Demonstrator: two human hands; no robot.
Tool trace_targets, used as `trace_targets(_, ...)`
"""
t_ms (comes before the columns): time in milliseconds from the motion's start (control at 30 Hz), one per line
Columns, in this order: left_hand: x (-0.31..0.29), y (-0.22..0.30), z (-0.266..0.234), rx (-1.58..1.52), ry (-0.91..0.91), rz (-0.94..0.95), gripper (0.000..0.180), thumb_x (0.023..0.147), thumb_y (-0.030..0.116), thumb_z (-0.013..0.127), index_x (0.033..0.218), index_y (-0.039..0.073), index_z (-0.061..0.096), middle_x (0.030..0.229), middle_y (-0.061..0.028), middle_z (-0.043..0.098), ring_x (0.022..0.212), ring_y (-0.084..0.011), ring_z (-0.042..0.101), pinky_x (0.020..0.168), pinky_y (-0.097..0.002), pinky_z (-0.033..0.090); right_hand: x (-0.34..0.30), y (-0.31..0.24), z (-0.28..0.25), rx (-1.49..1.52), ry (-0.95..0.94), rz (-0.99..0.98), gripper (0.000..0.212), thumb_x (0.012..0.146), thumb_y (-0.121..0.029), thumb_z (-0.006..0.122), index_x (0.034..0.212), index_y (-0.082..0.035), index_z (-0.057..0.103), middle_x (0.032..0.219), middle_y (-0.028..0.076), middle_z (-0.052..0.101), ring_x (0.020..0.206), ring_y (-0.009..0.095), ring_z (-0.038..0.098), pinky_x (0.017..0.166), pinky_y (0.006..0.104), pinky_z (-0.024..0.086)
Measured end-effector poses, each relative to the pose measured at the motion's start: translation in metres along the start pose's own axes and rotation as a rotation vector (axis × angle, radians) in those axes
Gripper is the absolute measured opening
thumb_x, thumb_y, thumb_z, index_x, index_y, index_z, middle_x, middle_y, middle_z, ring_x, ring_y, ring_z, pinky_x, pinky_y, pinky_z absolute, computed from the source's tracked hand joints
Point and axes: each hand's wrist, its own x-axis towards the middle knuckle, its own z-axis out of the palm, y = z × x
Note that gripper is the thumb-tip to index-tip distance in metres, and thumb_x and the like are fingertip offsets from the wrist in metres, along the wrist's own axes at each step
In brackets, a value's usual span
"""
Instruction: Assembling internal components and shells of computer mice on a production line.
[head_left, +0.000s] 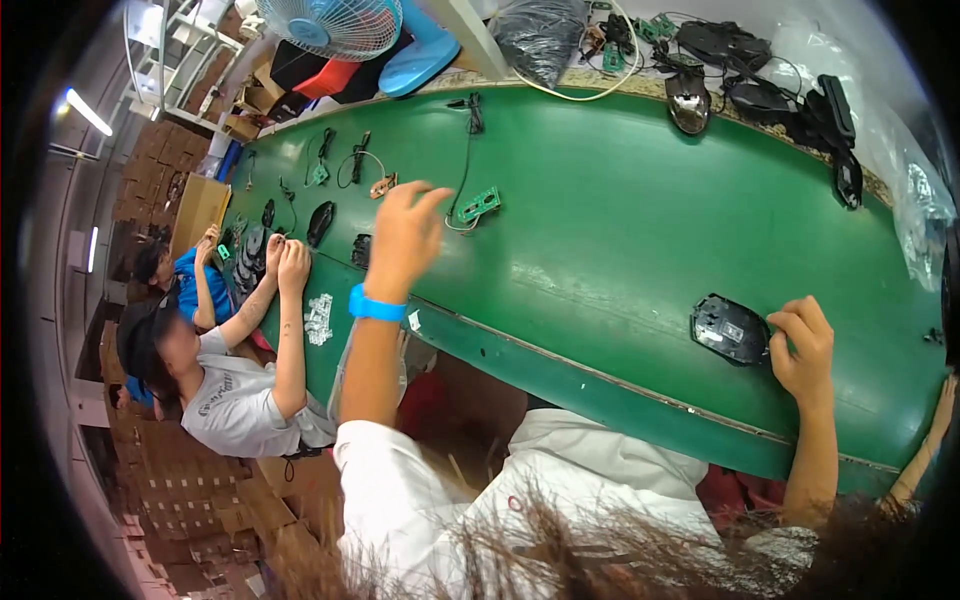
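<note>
We note the right hand (800, 345) gripping the edge of a black mouse shell (730, 328) lying on the green bench (600, 230) near its front rim. The left hand (405, 235) hangs open above the bench, fingers spread, holding nothing, just short of a green circuit board (480, 205) with a black cable (468, 150). More mouse shells (320, 222) lie before a seated co-worker (230, 395) on the left; a fan (335, 25) stands beyond.

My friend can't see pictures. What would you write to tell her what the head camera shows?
A person's right hand touches a black computer mouse shell on a long green table, while the left hand, wearing a blue wristband, reaches with open fingers toward a small green circuit board with a wire. Other people work farther along the table's left side.
</note>
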Motion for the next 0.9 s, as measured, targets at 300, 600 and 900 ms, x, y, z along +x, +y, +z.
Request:
trace_targets(300,0.004,-0.024,0.053,-0.202,-0.051,0.047,0.044,0.084,0.02,0.08,0.125,0.01,0.069,0.116,-0.0167,0.069,0.109,-0.0385,0.064,0.097,-0.0447,0.052,0.008,-0.007,0.014,0.001,-0.006,-0.055,0.019,0.07,0.01,0.061,0.085,0.001,0.067,0.082,0.013,0.06,0.072,0.029,0.059,0.062,0.0384,0.048)
trace_targets(600,0.007,0.063,0.045,-1.349,-0.08,-0.402,0.036,0.103,0.023,0.061,0.127,-0.005,0.065,0.111,-0.0151,0.075,0.105,-0.029,0.071,0.107,-0.0425,0.048,0.048,-0.06,0.024,0.136,0.083,-0.042,0.02,0.079,0.001,0.071,0.098,-0.003,0.067,0.089,0.014,0.065,0.08,0.033,0.065,0.07,0.0392,0.054)
trace_targets(900,0.013,0.202,0.039,-1.834,-0.226,-0.134,0.041,0.111,0.023,0.046,0.136,-0.006,0.058,0.125,-0.0133,0.068,0.115,-0.0253,0.066,0.107,-0.0392,0.047,0.089,-0.106,0.063,0.242,0.166,-0.119,0.038,0.076,-0.009,0.085,0.109,-0.007,0.067,0.11,0.013,0.065,0.098,0.03,0.067,0.083,0.0394,0.057)
